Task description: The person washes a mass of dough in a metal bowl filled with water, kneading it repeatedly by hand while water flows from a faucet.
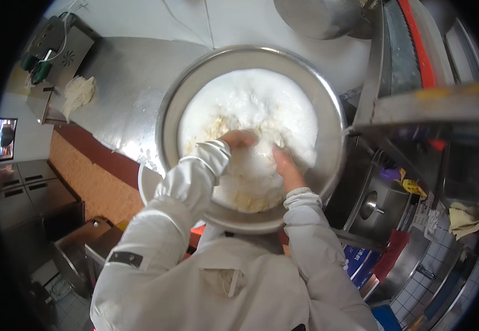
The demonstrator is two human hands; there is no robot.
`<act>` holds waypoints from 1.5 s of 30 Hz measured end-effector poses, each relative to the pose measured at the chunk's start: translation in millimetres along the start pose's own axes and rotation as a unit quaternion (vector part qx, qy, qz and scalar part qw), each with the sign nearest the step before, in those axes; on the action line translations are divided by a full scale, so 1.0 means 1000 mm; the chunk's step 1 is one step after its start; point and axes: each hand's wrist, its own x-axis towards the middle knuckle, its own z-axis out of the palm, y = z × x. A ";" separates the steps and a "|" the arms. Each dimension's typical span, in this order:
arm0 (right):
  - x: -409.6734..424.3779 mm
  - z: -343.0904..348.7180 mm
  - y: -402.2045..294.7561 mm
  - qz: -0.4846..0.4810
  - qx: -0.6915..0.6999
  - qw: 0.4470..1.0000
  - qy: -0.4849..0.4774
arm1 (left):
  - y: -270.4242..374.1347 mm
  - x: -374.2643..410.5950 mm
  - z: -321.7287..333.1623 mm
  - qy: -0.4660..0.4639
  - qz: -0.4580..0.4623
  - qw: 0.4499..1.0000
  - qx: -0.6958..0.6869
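Observation:
A large round steel basin (167, 95) stands in front of me, holding white flour (251, 93) with pale yellowish lumps among it. Both hands reach into the basin from below in the view. My left hand (239, 139) is sunk in the white stuff left of the middle, with its fingertips hidden. To its right, my right hand (285, 160) is also partly buried, its thumb side showing. The two hands are apart. Whether either one grips anything under the surface cannot be made out. White sleeves cover both arms.
Left of the basin is a steel worktop (119, 82) with a crumpled pale cloth (78, 94) and a metal appliance (78, 45). At right are a steel rack (425, 109) and a sink (378, 223). Another metal bowl (318, 18) is beyond the basin.

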 end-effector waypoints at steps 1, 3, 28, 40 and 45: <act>-0.013 -0.003 0.002 -0.031 -0.034 0.999 -0.011 | 0.038 -0.020 -0.018 -0.068 -0.094 0.989 -0.088; -0.039 0.006 0.007 -0.117 -0.117 0.985 -0.043 | 0.132 -0.076 -0.063 -0.112 -0.227 0.966 -0.058; 0.023 0.040 0.100 -0.165 -0.691 0.628 -0.318 | 0.060 -0.137 0.039 0.019 -0.064 0.995 -0.070; -0.099 0.025 0.015 -0.288 -0.392 0.856 -0.177 | 0.093 -0.175 0.014 0.068 -0.125 0.989 -0.043; -0.099 -0.019 0.005 -0.280 -0.278 0.919 0.016 | 0.086 -0.192 -0.069 0.357 -0.205 0.911 -0.034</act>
